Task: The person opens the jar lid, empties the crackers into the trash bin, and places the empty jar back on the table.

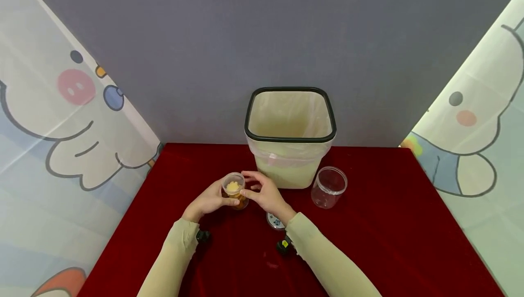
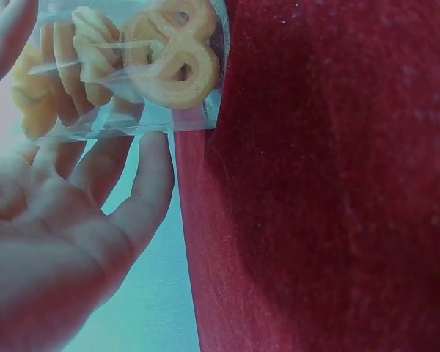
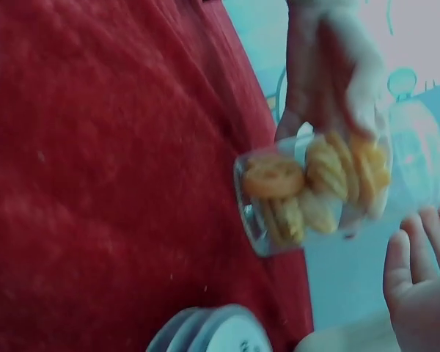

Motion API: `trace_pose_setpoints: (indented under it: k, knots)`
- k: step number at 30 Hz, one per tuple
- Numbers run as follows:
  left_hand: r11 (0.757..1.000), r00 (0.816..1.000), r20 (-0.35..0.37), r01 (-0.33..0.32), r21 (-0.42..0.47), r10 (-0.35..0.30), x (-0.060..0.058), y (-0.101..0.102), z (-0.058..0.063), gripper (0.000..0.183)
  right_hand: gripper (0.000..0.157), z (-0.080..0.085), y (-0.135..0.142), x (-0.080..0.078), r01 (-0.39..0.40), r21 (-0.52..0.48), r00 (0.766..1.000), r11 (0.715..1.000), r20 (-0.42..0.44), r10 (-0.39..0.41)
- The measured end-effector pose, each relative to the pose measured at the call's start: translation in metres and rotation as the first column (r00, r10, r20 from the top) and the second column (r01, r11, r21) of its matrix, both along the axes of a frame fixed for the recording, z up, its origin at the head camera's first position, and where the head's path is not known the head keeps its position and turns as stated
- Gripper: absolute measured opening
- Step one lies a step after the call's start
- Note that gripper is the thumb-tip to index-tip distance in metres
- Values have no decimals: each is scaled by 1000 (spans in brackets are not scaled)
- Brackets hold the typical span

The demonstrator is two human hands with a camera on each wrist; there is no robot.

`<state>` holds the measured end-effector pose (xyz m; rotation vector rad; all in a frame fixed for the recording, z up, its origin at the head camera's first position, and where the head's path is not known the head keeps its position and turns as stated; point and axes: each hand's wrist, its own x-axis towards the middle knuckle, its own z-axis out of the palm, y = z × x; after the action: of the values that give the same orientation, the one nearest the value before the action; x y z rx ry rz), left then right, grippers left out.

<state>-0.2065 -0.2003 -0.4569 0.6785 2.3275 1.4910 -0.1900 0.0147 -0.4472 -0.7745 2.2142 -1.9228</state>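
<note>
A clear plastic jar of cookies (image 1: 234,189) is near the middle of the red cloth, its top uncovered. My left hand (image 1: 210,200) holds it from the left, thumb in front. Twisted and pretzel-shaped cookies (image 2: 172,62) show through its wall in the left wrist view. Close by the jar's right side is my right hand (image 1: 268,195), with fingers spread around the rim. In the right wrist view its fingers (image 3: 418,249) look fairly straight and a little apart from the jar. Partly under the right wrist lies a white printed disc, like a lid (image 1: 275,221).
A cream bin (image 1: 286,169) with a black rim and a plastic liner stands behind the hands. Right of it is a clear, empty jar (image 1: 329,188). Red cloth (image 1: 389,224) covers the table, a grey wall (image 1: 286,28) rises behind, and cartoon-printed sheets (image 1: 483,142) hang at both sides.
</note>
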Motion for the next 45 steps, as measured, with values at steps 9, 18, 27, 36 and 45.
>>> trace_pose_setpoints:
  k: [9, 18, 27, 36, 45]
  knots:
    - [1000, 1000, -10, -28, 3, 28, -11, -3, -25, 72, 57, 3, -5, 11, 37, 24, 998, 999, -60, -35]
    - [1000, 1000, -9, -2, 12, 2, -12, -6, -27, 71, 64, -21, -18, -6, 89, 87, 994, 992, -73, -83]
    - [1000, 999, 28, -23, -17, 23, -12, -8, -25, 71, 68, -31, -31, -13, 132, 90, 991, 987, -26, -131]
    - [1000, 1000, 20, 21, -1, -21, 1, -1, 3, 62, 71, -38, -37, -14, 206, 72, 977, 976, -74, -200]
    - [999, 999, 42, 18, 28, -19, 1, 0, 1, 71, 66, -42, -31, -14, 209, 55, 971, 976, -129, -201]
